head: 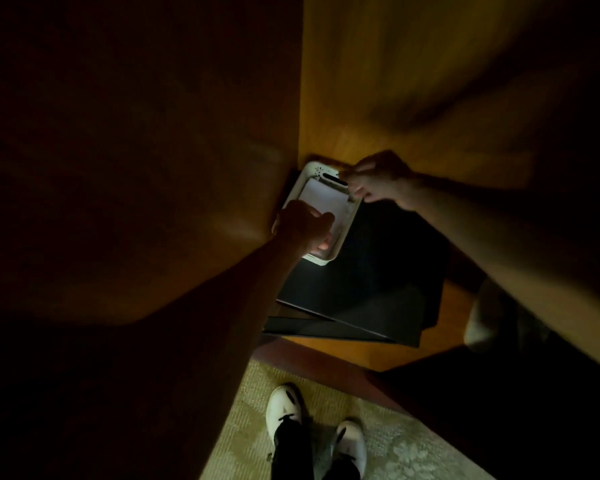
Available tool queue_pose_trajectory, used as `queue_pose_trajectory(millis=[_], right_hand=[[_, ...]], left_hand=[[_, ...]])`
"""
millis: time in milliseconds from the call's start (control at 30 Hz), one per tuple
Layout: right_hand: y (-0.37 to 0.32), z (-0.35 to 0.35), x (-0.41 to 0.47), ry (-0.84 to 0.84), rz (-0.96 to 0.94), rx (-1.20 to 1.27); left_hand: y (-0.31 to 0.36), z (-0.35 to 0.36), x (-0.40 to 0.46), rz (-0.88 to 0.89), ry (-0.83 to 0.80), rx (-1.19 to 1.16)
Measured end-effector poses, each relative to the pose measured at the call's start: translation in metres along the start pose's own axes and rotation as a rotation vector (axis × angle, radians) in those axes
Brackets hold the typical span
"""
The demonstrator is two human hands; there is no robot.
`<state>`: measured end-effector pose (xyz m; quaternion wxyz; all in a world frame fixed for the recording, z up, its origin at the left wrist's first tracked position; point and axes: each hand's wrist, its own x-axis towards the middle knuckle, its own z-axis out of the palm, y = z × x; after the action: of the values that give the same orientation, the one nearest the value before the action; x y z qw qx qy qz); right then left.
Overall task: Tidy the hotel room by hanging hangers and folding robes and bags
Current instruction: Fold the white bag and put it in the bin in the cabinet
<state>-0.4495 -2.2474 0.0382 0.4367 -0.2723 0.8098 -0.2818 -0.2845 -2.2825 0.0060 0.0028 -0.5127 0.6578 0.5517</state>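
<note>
Dim wooden closet corner [378,98], both hands [305,223] on white tray [317,259]

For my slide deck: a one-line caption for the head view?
Both hands, left and right, hold a white tray on a dark wardrobe shelf.

You stand at dim wooden closet or wardrobe niche, hotel-room sort. Warm-lit wood panels [413,81] form back and side walls. Low wooden shelf [343,355] with dark red-brown front edge sits at your feet. Patterned beige carpet [413,452] runs below shelf's front edge. Your white sneakers [284,407] rest on carpet, near shelf's front edge.
</note>
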Motion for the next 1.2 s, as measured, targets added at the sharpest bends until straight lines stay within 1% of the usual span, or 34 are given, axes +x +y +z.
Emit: queue_pose_trajectory(millis=[100,133,233,333,433,533,633,767,933,1033,1200], right_hand=[[0.016,0.008,-0.048,0.019,0.026,0.033],[0.026,0.013,-0.064,0.018,0.036,0.019],[0.049,0.028,-0.098,-0.011,0.057,0.086],[0.065,0.045,-0.13,0.083,0.066,0.093],[0.079,0.056,-0.159,0.207,0.036,-0.055],[0.08,0.05,-0.201,0.283,0.033,-0.234],[0.068,0.037,-0.253,0.31,0.014,-0.279],[0.04,0.012,-0.33,0.377,-0.04,-0.276],[0.004,-0.026,-0.445,0.469,-0.027,-0.305],[-0.017,-0.044,-0.506,0.512,-0.019,-0.303],[-0.032,-0.072,-0.584,0.585,-0.007,-0.309]], left_hand=[[0.003,0.0,-0.042,0.026,-0.036,0.061],[0.001,0.0,-0.053,0.012,-0.032,0.061],[-0.014,0.001,-0.08,0.023,0.013,0.079],[-0.027,0.001,-0.109,0.078,0.057,0.134],[-0.029,-0.001,-0.144,0.133,0.08,0.294],[-0.029,-0.003,-0.181,0.201,0.012,0.463],[-0.02,-0.013,-0.213,0.263,-0.078,0.563],[0.007,-0.039,-0.268,0.393,-0.039,0.677],[0.058,-0.07,-0.344,0.583,-0.078,0.752],[0.094,-0.079,-0.381,0.634,-0.104,0.711],[0.149,-0.063,-0.444,0.732,-0.166,0.587]])
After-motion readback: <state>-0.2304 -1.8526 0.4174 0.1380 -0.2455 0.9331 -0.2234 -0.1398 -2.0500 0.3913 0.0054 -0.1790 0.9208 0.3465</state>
